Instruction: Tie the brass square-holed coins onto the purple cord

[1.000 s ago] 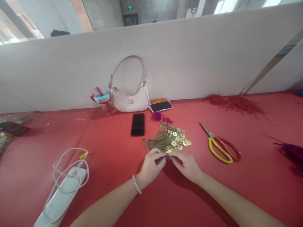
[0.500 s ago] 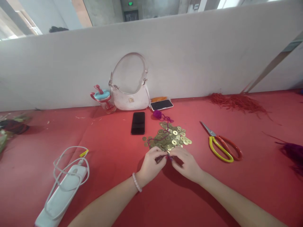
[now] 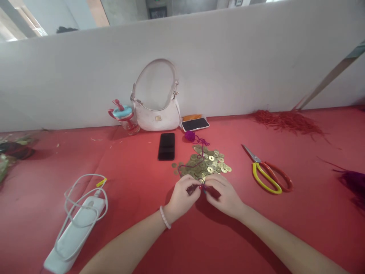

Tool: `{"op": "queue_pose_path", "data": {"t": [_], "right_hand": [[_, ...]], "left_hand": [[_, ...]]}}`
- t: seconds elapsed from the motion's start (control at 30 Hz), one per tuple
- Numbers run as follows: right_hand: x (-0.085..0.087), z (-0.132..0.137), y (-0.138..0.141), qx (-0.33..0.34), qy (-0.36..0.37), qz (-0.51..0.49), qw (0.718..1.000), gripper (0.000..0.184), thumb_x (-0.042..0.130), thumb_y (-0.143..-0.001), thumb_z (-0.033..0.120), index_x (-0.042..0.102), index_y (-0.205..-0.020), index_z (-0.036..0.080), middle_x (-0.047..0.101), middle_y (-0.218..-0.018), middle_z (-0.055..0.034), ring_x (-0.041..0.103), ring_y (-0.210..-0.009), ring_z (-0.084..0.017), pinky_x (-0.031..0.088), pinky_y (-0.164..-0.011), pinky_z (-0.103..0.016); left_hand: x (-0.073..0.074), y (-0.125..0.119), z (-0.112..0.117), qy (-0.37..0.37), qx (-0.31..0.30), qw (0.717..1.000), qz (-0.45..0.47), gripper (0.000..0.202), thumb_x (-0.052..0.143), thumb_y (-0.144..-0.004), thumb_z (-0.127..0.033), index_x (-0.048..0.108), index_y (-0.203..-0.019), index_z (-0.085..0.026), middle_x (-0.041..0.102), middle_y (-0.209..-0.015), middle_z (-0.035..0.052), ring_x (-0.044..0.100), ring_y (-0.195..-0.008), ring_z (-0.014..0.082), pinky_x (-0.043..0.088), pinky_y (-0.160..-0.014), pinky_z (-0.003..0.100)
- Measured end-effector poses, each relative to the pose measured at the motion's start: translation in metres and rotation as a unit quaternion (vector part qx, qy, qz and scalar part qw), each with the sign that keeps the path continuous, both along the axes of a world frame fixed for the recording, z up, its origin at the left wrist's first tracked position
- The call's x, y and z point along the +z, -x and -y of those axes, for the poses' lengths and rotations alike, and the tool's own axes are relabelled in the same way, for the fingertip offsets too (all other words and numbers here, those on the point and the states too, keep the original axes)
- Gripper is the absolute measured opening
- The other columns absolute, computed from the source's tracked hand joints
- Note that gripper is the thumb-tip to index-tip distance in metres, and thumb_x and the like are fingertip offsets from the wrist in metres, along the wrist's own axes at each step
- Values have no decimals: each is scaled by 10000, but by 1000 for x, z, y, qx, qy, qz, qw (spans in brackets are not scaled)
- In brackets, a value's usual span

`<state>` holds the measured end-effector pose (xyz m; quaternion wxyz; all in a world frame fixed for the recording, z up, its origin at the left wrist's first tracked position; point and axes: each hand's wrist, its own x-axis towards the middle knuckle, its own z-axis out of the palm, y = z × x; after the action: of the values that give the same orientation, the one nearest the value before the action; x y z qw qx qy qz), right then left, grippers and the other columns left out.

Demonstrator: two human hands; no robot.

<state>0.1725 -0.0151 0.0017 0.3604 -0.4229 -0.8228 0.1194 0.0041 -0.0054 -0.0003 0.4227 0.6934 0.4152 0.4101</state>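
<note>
Many coins (image 3: 211, 163) — bag plate (image 3: 158, 118) unreadable

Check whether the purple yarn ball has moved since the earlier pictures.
No. Against the black smartphone, the purple yarn ball keeps its place, right of the phone's far end; only the whole view has slid slightly.

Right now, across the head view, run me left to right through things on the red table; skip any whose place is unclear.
Dark-and-green bundle → white device with a looped cable → lidded cup → black phone → pile of coins → scissors → dark purple bundle.
</note>
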Motion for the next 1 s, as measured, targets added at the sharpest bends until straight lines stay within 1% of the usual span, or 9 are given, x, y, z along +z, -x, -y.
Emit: {"op": "queue_pose_path", "data": {"t": [0.27,0.37,0.47,0.6,0.67,0.8,0.87,1.0], "right_hand": [[3,2,0,-11,-32,-22,999,158,465,-721,66,498,-798,201,597,-772,-38,555,-727,-170,451,-675,-320],[4,3,0,-19,-26,-31,999,144,457,-736,68,495,-779,201,588,-720,-24,549,-684,-162,452,-649,-309],[5,3,0,-22,-14,-33,999,154,442,-753,67,500,-778,207,583,-694,-15,554,-669,-156,459,-635,-298],[3,2,-2,-14,-21,-31,999,148,447,-785,91,513,-821,219,610,-746,-27,580,-721,-168,471,-660,-312],[2,1,-4,-8,-18,-33,999,139,456,-798,108,521,-848,221,621,-770,-32,587,-741,-171,475,-670,-317],[4,1,-7,25,-1,-31,999,173,465,-791,108,524,-908,220,624,-800,-36,579,-759,-174,472,-697,-334],[5,1,-7,40,5,-27,999,178,473,-776,110,524,-911,216,618,-803,-38,571,-759,-177,468,-709,-345],[7,1,-7,34,-14,-39,999,167,482,-756,97,533,-871,207,612,-777,-34,567,-757,-174,466,-710,-343]], "left_hand": [[1,0,1,1,-6,1000,1,171,508,-713,-69,639,-801,-138,511,-718,20,471,-612,91,380,-532,193],[0,0,1,7,-12,1000,2,161,509,-727,-92,640,-805,-144,502,-720,19,456,-593,85,366,-515,190],[1,1,0,8,-32,999,8,132,518,-743,-128,637,-800,-140,498,-718,21,434,-565,76,357,-504,190],[4,2,0,8,-66,998,17,113,532,-748,-156,636,-785,-135,503,-708,25,435,-569,80,363,-513,195],[5,2,0,11,-72,997,19,112,534,-753,-173,637,-777,-135,509,-703,29,442,-578,86,365,-515,198],[6,2,0,19,-60,998,27,127,530,-767,-196,637,-773,-129,512,-702,33,454,-592,94,366,-519,203],[5,2,0,15,-57,998,28,130,529,-768,-197,639,-782,-128,511,-709,34,458,-597,94,367,-524,206],[3,2,0,5,-46,999,23,134,532,-766,-192,647,-800,-130,514,-715,34,457,-590,91,367,-519,204]]}}
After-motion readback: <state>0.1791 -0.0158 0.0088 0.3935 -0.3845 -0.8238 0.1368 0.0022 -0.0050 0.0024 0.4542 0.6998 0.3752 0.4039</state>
